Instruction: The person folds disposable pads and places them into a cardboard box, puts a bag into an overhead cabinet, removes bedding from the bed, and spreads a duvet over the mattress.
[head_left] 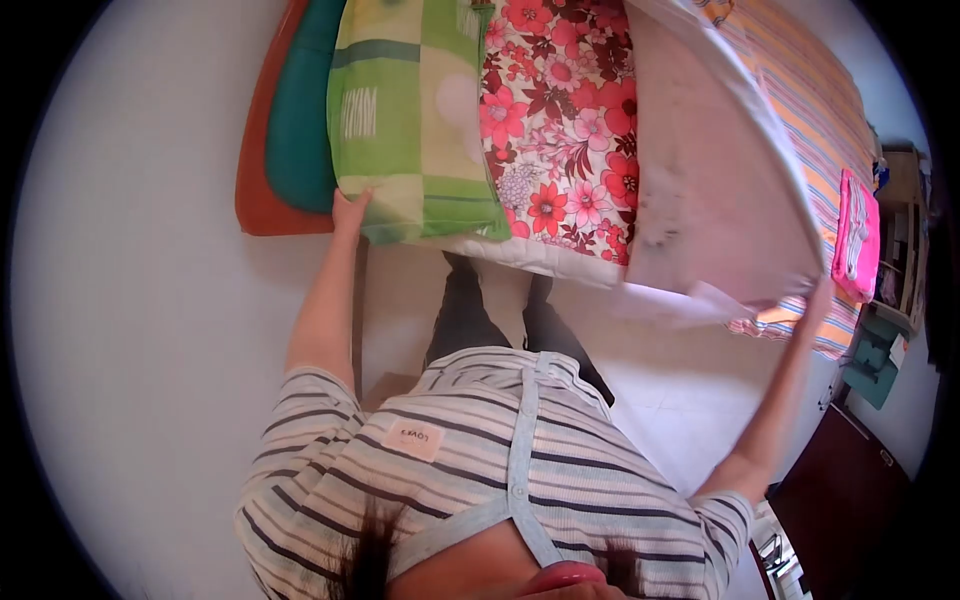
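Observation:
At the near corner of a green checked pillow (405,120), my left hand (352,208) has its thumb on top and the other fingers out of sight underneath. My right hand (818,295) is closed on the near corner of a pale pinkish sheet (715,170), which stretches up and is raised off the bed. Between the pillow and the sheet shows bedding with red and pink flowers (560,120). A white edge (560,262) of the bedding runs along the near side.
Behind the pillow stand a teal padded panel (300,120) and a brown headboard (255,180). Striped orange bedding (800,90) lies beyond the sheet, with a pink folded cloth (855,235) on it. Further right are a shelf (900,240), a green chair (872,365) and a dark red panel (840,490).

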